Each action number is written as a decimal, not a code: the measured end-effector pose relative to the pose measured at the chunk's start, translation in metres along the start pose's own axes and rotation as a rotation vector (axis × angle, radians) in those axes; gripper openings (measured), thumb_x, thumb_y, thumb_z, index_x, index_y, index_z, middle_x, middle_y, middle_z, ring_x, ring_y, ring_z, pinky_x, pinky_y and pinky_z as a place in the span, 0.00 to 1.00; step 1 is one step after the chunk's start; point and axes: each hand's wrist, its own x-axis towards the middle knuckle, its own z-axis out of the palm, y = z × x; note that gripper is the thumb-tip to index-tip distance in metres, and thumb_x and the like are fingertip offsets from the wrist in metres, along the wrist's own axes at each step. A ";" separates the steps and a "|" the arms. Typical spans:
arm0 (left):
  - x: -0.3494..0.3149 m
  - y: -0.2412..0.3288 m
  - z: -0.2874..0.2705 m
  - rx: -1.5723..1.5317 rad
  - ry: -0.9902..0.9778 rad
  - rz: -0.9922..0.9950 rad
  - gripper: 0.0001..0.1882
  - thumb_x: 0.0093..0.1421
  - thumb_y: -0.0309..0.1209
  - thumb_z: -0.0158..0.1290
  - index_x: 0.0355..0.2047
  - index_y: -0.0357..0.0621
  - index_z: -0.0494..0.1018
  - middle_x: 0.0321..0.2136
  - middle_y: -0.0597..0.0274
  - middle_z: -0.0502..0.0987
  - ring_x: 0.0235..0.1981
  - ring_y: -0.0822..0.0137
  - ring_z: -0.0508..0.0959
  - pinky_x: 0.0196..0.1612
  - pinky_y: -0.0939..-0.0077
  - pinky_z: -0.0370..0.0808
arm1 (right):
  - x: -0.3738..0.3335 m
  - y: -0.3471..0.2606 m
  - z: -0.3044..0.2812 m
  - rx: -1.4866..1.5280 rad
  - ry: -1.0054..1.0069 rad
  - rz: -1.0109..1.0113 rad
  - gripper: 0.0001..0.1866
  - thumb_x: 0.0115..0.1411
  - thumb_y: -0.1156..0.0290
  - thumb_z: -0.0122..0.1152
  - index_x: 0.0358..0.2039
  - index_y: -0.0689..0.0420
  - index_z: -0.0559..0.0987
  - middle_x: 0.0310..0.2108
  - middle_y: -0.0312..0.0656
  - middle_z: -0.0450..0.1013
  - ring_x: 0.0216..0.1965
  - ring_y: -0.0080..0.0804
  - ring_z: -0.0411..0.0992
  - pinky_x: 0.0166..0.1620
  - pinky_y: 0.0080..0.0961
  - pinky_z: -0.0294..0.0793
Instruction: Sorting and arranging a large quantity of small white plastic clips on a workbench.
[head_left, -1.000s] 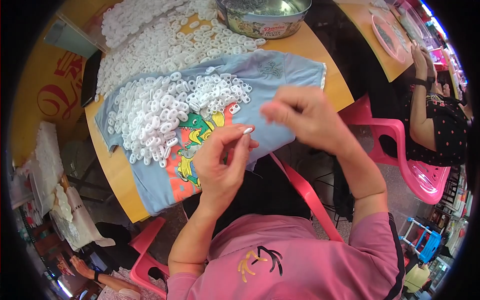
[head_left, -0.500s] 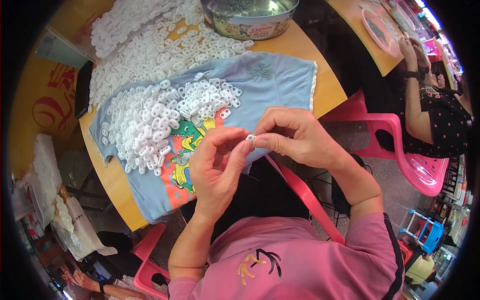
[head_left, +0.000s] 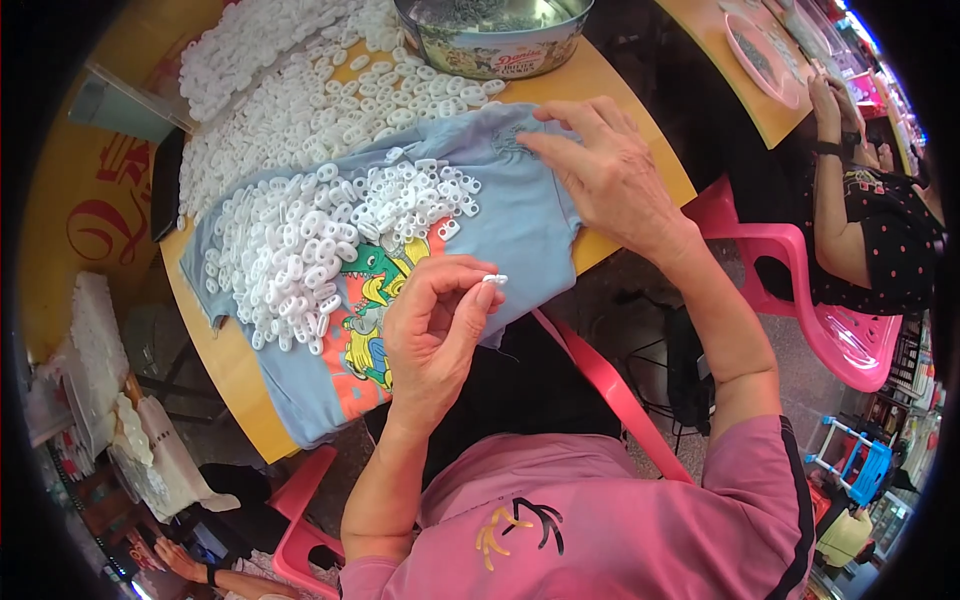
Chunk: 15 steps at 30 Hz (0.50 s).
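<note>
My left hand (head_left: 430, 335) pinches a small white plastic piece (head_left: 495, 279) between thumb and forefinger, above the shirt's near edge. My right hand (head_left: 605, 175) reaches over the far right of a light blue shirt (head_left: 500, 215) laid on the table. Its thumb and forefinger are apart at a little heap of tiny grey metal pieces (head_left: 508, 143), too small to name. Left of it on the shirt lie a pile of small white two-holed plastic pieces (head_left: 420, 195) and a larger pile of white oval plastic pieces (head_left: 285, 240).
A great spread of white oval pieces (head_left: 270, 110) covers the back of the yellow table (head_left: 640, 130). Beside it stands a round tin (head_left: 495, 50) holding grey metal bits. A pink chair (head_left: 800, 300) and another person (head_left: 850, 200) at a second table are on the right.
My right hand has left the white piece and moved away and rightward to the grey heap. The left hand keeps its hold and has hardly moved.
</note>
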 end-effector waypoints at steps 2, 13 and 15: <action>0.000 -0.001 -0.001 0.003 0.002 0.008 0.05 0.64 0.22 0.51 0.40 0.36 0.72 0.41 0.56 0.75 0.34 0.72 0.78 0.40 0.78 0.75 | -0.003 -0.003 -0.008 0.034 -0.043 -0.032 0.13 0.50 0.79 0.61 0.38 0.57 0.82 0.45 0.43 0.72 0.47 0.42 0.69 0.49 0.37 0.69; 0.002 0.000 -0.001 -0.030 0.000 0.009 0.04 0.63 0.20 0.52 0.38 0.35 0.72 0.39 0.59 0.74 0.33 0.75 0.77 0.37 0.83 0.74 | -0.007 0.000 -0.015 0.216 0.011 0.030 0.09 0.52 0.80 0.62 0.35 0.60 0.81 0.40 0.44 0.74 0.40 0.42 0.73 0.44 0.31 0.73; 0.002 0.000 -0.001 -0.052 -0.003 0.010 0.03 0.63 0.20 0.52 0.38 0.35 0.72 0.38 0.59 0.74 0.33 0.75 0.77 0.37 0.83 0.74 | -0.005 -0.001 -0.013 0.169 0.027 0.031 0.07 0.54 0.78 0.63 0.35 0.62 0.80 0.37 0.45 0.74 0.39 0.42 0.73 0.42 0.31 0.73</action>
